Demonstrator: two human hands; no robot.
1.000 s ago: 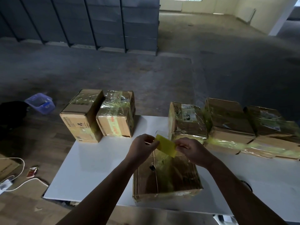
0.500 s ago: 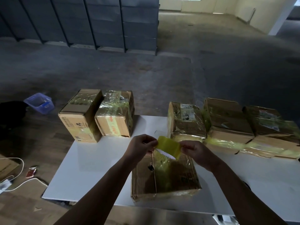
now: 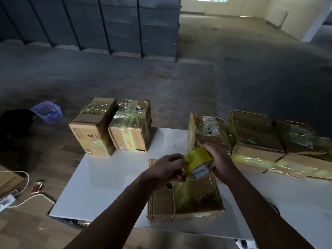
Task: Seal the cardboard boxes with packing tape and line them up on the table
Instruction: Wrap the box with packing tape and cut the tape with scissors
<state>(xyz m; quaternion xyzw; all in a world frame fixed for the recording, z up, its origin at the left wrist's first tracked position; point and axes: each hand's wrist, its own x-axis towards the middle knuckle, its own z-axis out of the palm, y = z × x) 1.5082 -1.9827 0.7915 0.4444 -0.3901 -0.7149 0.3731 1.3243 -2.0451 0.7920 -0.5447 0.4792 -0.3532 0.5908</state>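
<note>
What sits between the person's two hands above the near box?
A yellow tape roll, held by left hand and right hand; head view.

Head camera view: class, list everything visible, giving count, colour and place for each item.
Brown cardboard boxes: six, tape-wrapped; two far left, three far right, one nearest, below the hands.
Yellow packing-tape roll: one, held above the nearest box.
White table: one, under the boxes.
Blue plastic bin: one, floor, left.
White cable: one, floor, left.
Dark grey panels: several, background.
Left hand: grips the roll.
Right hand: grips the roll.
</note>
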